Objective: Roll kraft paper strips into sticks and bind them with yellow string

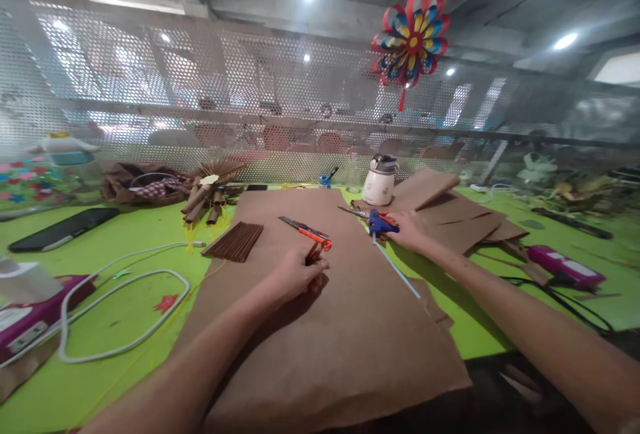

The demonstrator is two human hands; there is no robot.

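Note:
My left hand [294, 277] is closed on a small piece of folded brown paper [313, 254] above a long brown paper sheet [350, 341]. Just beyond it lies an orange utility knife [313, 233] with its blade pointing away to the left. At the sheet's right edge, my right hand [413, 230] has its fingers around a blue glue gun [383, 222]. Scissors [354, 211] lie right beside the gun, partly hidden by it. A thin pale-blue stick [399, 270] slants across the sheet's edge. Pleated brown paper [234, 241] rests on the left.
More brown paper sheets [465, 217] and a pale kettle [379, 184] stand beyond my right hand. A white cable [125, 355], a phone [64, 229] and a purple power strip [45, 321] lie left. Another purple strip [565, 266] is at right. A paper flower [413, 41] hangs above.

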